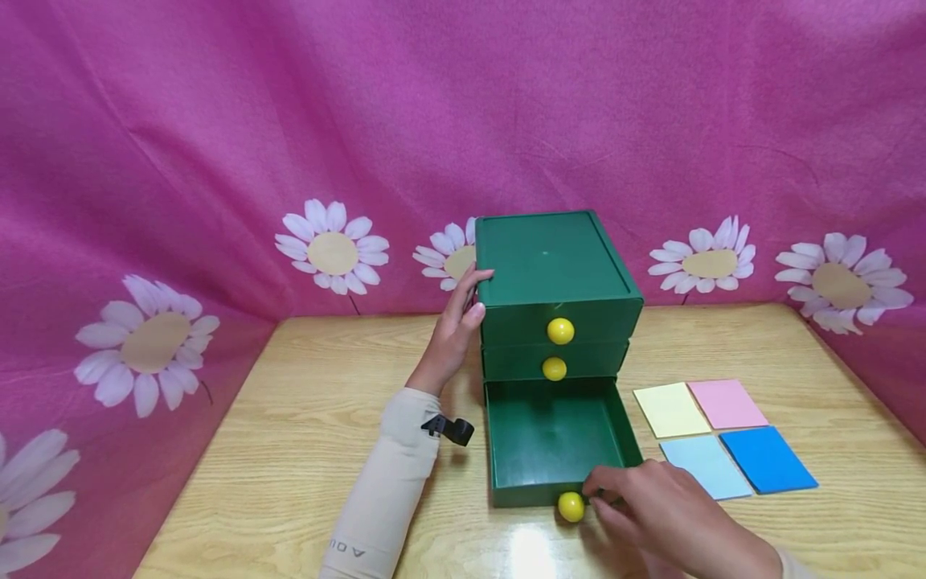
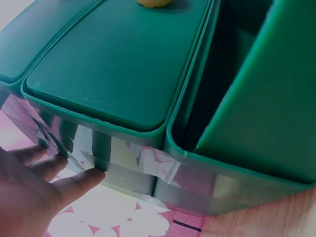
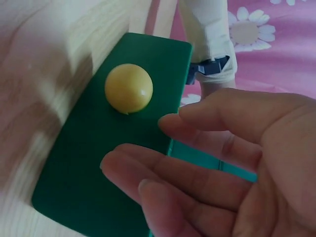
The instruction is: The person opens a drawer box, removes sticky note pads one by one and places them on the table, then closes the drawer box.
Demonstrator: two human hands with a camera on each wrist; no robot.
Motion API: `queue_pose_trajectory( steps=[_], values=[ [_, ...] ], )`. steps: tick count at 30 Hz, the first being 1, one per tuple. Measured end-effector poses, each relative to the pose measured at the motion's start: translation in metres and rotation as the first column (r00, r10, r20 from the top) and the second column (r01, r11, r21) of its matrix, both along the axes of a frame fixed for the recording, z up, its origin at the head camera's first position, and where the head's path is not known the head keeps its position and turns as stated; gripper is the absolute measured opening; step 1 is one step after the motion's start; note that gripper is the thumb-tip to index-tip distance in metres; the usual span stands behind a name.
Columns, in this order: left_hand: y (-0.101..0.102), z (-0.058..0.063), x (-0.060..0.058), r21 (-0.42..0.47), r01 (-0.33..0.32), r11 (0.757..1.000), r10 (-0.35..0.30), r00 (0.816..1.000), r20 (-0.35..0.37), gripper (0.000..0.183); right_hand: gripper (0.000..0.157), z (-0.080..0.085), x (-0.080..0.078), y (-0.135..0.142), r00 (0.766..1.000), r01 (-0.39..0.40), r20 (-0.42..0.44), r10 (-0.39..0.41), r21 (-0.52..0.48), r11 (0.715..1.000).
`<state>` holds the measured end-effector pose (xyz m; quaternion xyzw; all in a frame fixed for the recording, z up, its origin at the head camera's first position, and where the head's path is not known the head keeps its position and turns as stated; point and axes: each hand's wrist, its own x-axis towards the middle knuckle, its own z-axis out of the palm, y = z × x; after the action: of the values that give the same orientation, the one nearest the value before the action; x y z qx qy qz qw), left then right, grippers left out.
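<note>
A green drawer cabinet stands on the table, with two drawers closed and the bottom drawer pulled far out. Nothing lies in that drawer. My left hand rests against the cabinet's left side near the top, its fingers extended; in the left wrist view the fingertips touch the taped side wall. Beside the bottom drawer's yellow knob is my right hand, fingers loosely bent. The right wrist view shows a gap between those fingers and the knob, with nothing held.
Right of the drawer lie four flat square pads: yellow, pink, light blue and dark blue. Yellow knobs mark the upper drawers. A pink cloth with daisies hangs behind the wooden table.
</note>
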<state>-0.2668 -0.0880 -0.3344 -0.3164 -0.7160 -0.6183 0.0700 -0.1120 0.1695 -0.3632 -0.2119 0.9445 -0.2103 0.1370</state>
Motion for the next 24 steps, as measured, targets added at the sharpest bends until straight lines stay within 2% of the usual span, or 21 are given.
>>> queue_pose_trajectory(
  steps=[4, 11, 22, 24],
  values=[
    [0.0, 0.0, 0.0, -0.003, -0.005, 1.0, 0.005, 1.0, 0.002, 0.053, 0.011, -0.004, -0.002, -0.001, 0.999, -0.031, 0.043, 0.033, -0.03, 0.999],
    [0.0, -0.001, 0.0, -0.004, 0.0, 1.0, 0.0, 1.0, 0.002, 0.053, 0.018, -0.007, -0.005, -0.002, 0.984, -0.037, 0.168, 0.051, -0.09, 0.995],
    [-0.001, 0.0, 0.0, -0.009, 0.003, 1.0, -0.003, 1.0, -0.012, 0.053, 0.019, -0.011, -0.007, -0.005, 0.986, -0.038, 0.156, 0.05, -0.084, 0.996],
    [-0.001, -0.01, -0.009, 0.001, -0.002, 1.0, 0.002, 1.0, -0.018, 0.053, 0.019, -0.012, -0.007, -0.005, 0.987, -0.037, 0.155, 0.051, -0.088, 0.995]
  ],
)
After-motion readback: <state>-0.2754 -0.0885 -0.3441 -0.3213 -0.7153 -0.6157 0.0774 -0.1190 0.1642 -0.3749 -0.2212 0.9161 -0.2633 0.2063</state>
